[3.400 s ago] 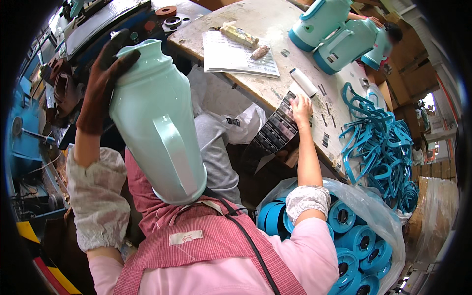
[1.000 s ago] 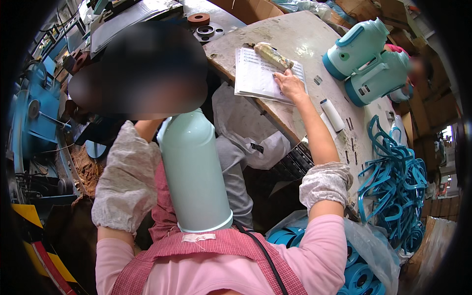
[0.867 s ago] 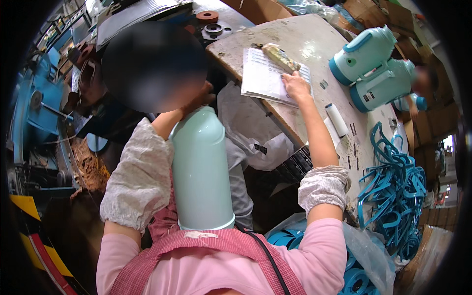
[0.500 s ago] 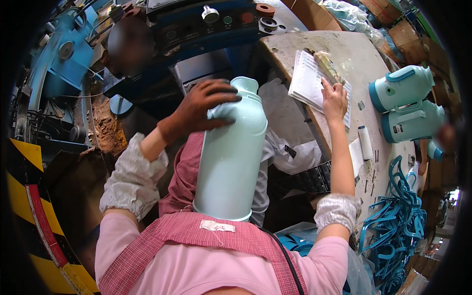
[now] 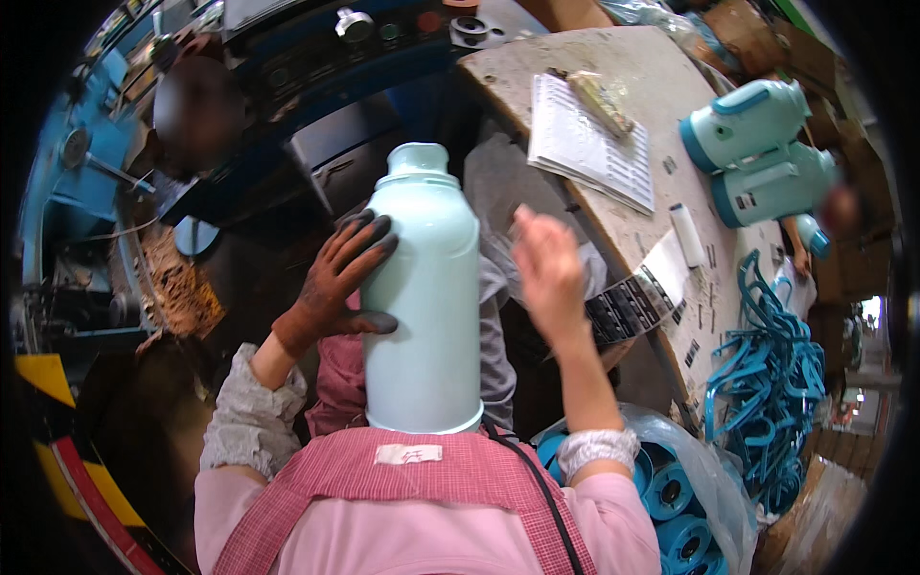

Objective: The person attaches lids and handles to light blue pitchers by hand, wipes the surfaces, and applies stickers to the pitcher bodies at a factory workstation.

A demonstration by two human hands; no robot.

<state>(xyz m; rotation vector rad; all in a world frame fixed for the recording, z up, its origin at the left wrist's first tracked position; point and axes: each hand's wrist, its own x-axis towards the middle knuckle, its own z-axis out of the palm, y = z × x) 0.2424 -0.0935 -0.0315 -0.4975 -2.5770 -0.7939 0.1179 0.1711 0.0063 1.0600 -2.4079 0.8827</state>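
While the left hand (image 5: 335, 283) steadies one pale flask shell (image 5: 425, 297), two finished flasks (image 5: 762, 153) lie apart (on the table).

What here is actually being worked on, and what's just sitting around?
In hand:
- pale green flask body, upright, gripped by the gloved left hand
- bare right hand, open beside it

Lying about:
- paper sheets on the table
- two finished flasks
- blue straps
- bag of blue caps

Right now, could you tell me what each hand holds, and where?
The left hand grips the pale green flask body on its side; the right hand holds nothing.
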